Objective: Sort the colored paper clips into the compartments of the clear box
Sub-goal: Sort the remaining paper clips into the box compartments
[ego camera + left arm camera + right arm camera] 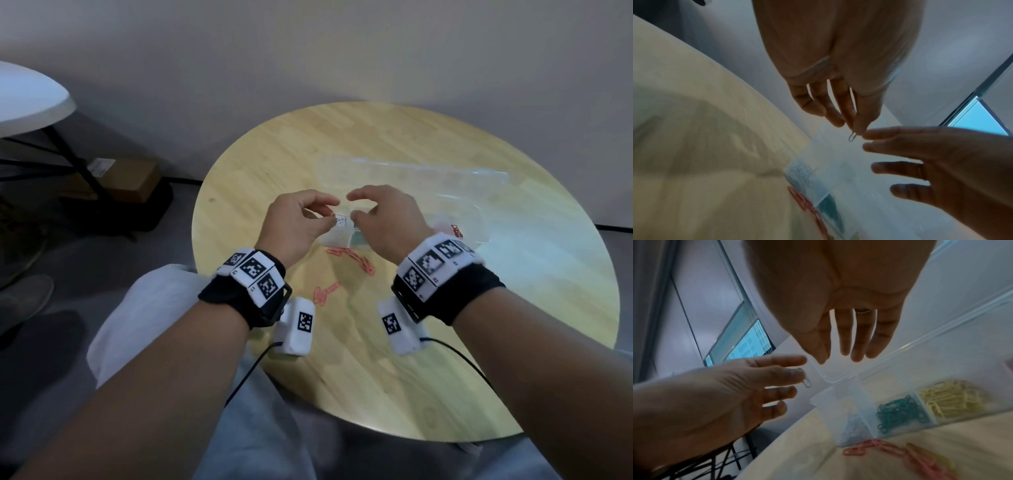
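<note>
Round wooden table [445, 342] against a plain wall, and both hands are up over the near-left end of the clear box [479, 219], whose lid [411, 178] lies open behind it. One pale paper clip [852, 136] dangles from the left hand [294, 226], pinched at the tips of thumb and a finger; from the right wrist view it hangs just above the box's end corner, not touching it. The right hand [383, 219] sits just beside the left, fingers stretched out and relaxed, holding nothing, its fingertips [856, 356] close to the clip but apart from it.

Counting compartments from the right wrist view: three filled ones in a row along the near wall. The end one holds a pile of whitish clips [853, 426], the next a heap of green clips [898, 410], the third yellow clips [947, 395]. Too tangled to count singly. The head view shows a few red clips [456, 232] further right in the box.

Loose on the table in front of the box: a string of pink clips [352, 258], and nearer the left wrist a second small pink cluster [323, 293]. Exact numbers are blurred.
</note>
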Demonstrator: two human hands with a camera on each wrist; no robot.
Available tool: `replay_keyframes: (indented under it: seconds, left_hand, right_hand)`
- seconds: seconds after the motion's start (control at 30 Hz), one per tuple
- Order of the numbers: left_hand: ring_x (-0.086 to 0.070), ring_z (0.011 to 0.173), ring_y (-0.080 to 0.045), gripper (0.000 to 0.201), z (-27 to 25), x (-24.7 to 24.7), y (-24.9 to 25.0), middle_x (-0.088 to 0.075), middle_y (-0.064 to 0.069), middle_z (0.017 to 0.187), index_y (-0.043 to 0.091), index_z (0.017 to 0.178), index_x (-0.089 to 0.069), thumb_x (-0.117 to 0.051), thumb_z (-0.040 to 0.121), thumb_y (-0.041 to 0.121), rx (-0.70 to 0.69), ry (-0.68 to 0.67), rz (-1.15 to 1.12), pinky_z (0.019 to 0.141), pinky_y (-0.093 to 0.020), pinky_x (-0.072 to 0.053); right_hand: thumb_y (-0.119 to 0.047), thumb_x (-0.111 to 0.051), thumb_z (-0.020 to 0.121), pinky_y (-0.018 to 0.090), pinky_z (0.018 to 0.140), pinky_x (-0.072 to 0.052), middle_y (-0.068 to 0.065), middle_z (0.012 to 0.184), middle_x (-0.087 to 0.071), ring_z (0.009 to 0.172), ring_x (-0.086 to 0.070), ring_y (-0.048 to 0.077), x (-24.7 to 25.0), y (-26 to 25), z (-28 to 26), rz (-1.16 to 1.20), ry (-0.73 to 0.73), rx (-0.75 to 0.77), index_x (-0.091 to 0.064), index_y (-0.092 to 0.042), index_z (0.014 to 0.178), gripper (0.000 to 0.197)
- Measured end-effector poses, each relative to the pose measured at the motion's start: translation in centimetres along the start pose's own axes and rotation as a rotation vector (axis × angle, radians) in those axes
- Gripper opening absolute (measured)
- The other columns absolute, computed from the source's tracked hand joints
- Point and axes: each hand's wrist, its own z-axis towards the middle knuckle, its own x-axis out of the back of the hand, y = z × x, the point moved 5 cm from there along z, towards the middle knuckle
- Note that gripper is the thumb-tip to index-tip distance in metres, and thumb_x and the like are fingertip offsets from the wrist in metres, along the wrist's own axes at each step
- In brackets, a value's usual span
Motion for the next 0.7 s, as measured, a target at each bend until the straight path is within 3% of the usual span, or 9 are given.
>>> replay_keyframes:
  seconds: [0.1, 0.17, 0.23, 0.3, 0.4, 0.47, 0.53, 0.63, 0.7]
  left_hand:
    - [-0.051, 0.062, -0.005, 0.020, 0.4, -0.6, 0.0, -0.068, 0.013, 0.076, 0.025, 0.086, -0.074, -0.074, 0.081, 0.007, -0.032, 0.019, 0.035, 0.063, -0.014, -0.046]
    - [-0.054, 0.069, -0.004, 0.017, 0.8, -0.7, 0.1, -0.068, 0.015, 0.080, 0.027, 0.084, -0.074, -0.073, 0.082, 0.010, -0.062, 0.040, 0.127, 0.067, -0.016, -0.047]
    - [-0.058, 0.088, -0.009, 0.018, 0.9, -1.0, 0.0, -0.070, 0.012, 0.096, 0.029, 0.095, -0.074, -0.072, 0.084, 0.015, -0.107, 0.000, 0.290, 0.080, -0.025, -0.048]
    - [-0.056, 0.103, -0.016, 0.031, 0.9, -1.3, 0.0, -0.065, 0.008, 0.115, 0.029, 0.113, -0.070, -0.070, 0.085, 0.015, -0.167, -0.046, 0.408, 0.092, -0.035, -0.047]
    - [-0.055, 0.086, -0.013, 0.028, -0.4, -1.6, 1.9, -0.060, 0.006, 0.100, 0.028, 0.106, -0.069, -0.065, 0.084, 0.011, -0.236, -0.042, 0.443, 0.080, -0.032, -0.049]
    - [-0.056, 0.074, -0.013, 0.016, -1.7, -1.6, 2.3, -0.060, 0.008, 0.084, 0.027, 0.091, -0.067, -0.062, 0.083, 0.014, -0.143, -0.086, 0.507, 0.069, -0.030, -0.049]
    - [-0.059, 0.072, -0.014, 0.003, -3.5, -1.7, 1.4, -0.063, 0.008, 0.080, 0.026, 0.084, -0.065, -0.063, 0.084, 0.023, 0.057, -0.213, 0.662, 0.064, -0.029, -0.048]
    - [-0.063, 0.074, -0.016, 0.025, -5.6, -2.0, -0.8, -0.068, 0.001, 0.081, 0.017, 0.084, -0.068, -0.068, 0.081, 0.041, 0.227, -0.421, 0.909, 0.065, -0.029, -0.051]
    - [-0.065, 0.077, -0.021, 0.031, -5.9, -2.3, -1.3, -0.068, -0.003, 0.083, 0.012, 0.088, -0.068, -0.072, 0.077, 0.041, 0.242, -0.444, 0.992, 0.069, -0.033, -0.054]
  right_hand:
    - [-0.017, -0.061, 0.089, 0.012, 0.067, -0.041, -0.013, 0.096, -0.067, 0.070, -0.056, -0.004, 0.8, 0.6, -3.2, 0.116, 0.040, 0.060, -0.070, -0.028, 0.100, 0.018]
    - [-0.015, -0.063, 0.088, 0.012, 0.067, -0.044, -0.015, 0.081, -0.069, 0.070, -0.060, -0.001, 0.6, 1.9, -6.1, 0.153, -0.059, 0.044, -0.070, -0.028, 0.088, 0.016]
    - [-0.015, -0.063, 0.089, 0.014, 0.071, -0.048, -0.014, 0.080, -0.071, 0.076, -0.065, 0.003, 0.1, 3.8, -8.9, 0.121, -0.165, -0.009, -0.071, -0.030, 0.086, 0.017]
    - [-0.017, -0.063, 0.090, 0.007, 0.069, -0.043, -0.015, 0.084, -0.071, 0.081, -0.064, -0.001, 0.1, 5.6, -10.6, 0.047, -0.202, -0.056, -0.072, -0.032, 0.086, 0.018]
    - [-0.017, -0.060, 0.091, 0.011, 0.066, -0.041, -0.015, 0.083, -0.068, 0.081, -0.061, 0.004, 0.2, 7.3, -10.7, -0.042, -0.194, -0.128, -0.074, -0.029, 0.094, 0.019]
    - [-0.019, -0.058, 0.092, 0.017, 0.073, -0.040, -0.010, 0.089, -0.068, 0.084, -0.060, 0.008, -0.2, 7.7, -9.8, -0.093, -0.205, -0.148, -0.074, -0.027, 0.102, 0.020]
    - [-0.023, -0.059, 0.093, 0.019, 0.077, -0.041, -0.004, 0.102, -0.071, 0.087, -0.059, 0.010, -0.8, 7.4, -8.2, -0.137, -0.200, -0.138, -0.073, -0.023, 0.109, 0.021]
    - [-0.024, -0.058, 0.095, 0.023, 0.082, -0.048, 0.002, 0.110, -0.071, 0.094, -0.064, 0.016, -1.7, 6.4, -5.2, -0.176, -0.168, -0.131, -0.071, -0.016, 0.114, 0.025]
    - [-0.024, -0.058, 0.094, 0.024, 0.073, -0.050, 0.005, 0.103, -0.073, 0.087, -0.065, 0.018, -2.3, 5.6, -3.6, -0.202, -0.173, -0.149, -0.075, -0.015, 0.105, 0.022]
